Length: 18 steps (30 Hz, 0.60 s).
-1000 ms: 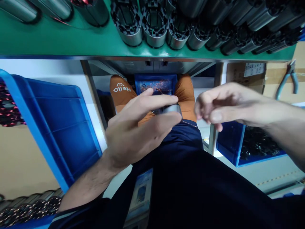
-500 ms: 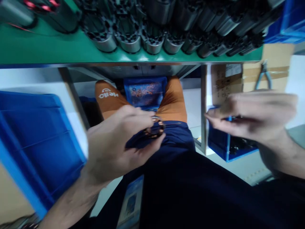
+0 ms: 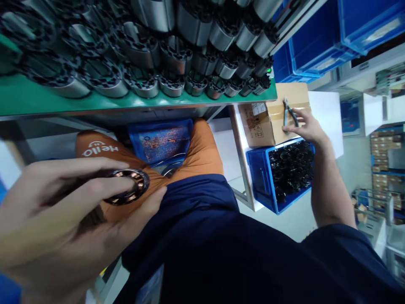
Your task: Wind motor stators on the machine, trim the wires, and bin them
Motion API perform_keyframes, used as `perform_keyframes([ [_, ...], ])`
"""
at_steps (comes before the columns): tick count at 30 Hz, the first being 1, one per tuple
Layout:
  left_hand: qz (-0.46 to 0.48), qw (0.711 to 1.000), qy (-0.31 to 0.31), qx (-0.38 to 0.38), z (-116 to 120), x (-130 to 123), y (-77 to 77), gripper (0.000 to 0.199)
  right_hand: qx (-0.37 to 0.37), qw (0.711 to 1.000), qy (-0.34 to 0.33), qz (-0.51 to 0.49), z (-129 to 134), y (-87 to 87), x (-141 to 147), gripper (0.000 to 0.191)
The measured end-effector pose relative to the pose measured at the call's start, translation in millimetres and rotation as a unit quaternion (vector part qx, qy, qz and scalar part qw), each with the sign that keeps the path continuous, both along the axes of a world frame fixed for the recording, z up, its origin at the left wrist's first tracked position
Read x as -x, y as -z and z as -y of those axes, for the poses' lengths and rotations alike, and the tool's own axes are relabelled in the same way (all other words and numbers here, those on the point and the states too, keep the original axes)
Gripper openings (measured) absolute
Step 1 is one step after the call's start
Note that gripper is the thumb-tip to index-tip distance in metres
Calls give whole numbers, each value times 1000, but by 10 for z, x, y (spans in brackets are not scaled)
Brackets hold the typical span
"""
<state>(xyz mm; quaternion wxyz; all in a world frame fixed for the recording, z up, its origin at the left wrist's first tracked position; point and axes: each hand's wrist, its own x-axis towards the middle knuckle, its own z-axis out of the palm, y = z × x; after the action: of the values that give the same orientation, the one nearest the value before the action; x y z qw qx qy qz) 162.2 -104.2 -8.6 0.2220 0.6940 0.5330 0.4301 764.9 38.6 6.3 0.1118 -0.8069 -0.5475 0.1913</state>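
Observation:
My left hand [image 3: 72, 211] is closed on a small ring-shaped motor stator [image 3: 141, 181] with copper windings and a black rim. One finger goes into its opening, and the thumb is stretched out beside it. Over at the right, my right hand [image 3: 302, 124] is at a pair of pliers [image 3: 285, 112] with blue-grey handles. Its thumb and fingers are spread about the handles, touching or very close to them. The pliers lie on a cardboard box [image 3: 275, 114].
Rows of metal cylindrical motor housings [image 3: 142, 86] stand on the green worktop [image 3: 126, 105]. A blue bin [image 3: 261, 173] of black parts is at the right, below the box. Between the knees is a blue tray [image 3: 137, 141] with copper-coloured scraps. More blue bins [image 3: 316, 42] stand at upper right.
My right hand has gone from beside the worktop's leg out to the pliers on the box. The view has turned right. My left hand still holds the stator, now nearer the camera.

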Motion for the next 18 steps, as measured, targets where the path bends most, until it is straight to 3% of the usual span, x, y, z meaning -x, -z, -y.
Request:
perform_keyframes([
  [3,-50,998,-39,-24,8,-12,-17,22,-5,999,24,39,36,17,110,43],
  [5,-60,994,-52,-76,12,10,-8,16,-41,995,40,87,167,63,295,49],
  [9,-99,990,-76,-56,38,95,-2,18,-106,988,22,114,783,86,1077,38],
  [11,-110,990,-82,-31,46,121,-12,20,-122,991,-47,13,1151,53,1659,31],
  [13,-112,990,-87,-28,42,127,-20,22,-57,979,-162,-109,1415,34,2289,28],
  [15,-110,990,-86,-32,37,126,-20,24,-2,930,-282,-235,1515,60,2864,37],
  [18,-98,990,-82,-51,56,157,-9,29,23,873,-353,-335,1440,164,3452,55],
])
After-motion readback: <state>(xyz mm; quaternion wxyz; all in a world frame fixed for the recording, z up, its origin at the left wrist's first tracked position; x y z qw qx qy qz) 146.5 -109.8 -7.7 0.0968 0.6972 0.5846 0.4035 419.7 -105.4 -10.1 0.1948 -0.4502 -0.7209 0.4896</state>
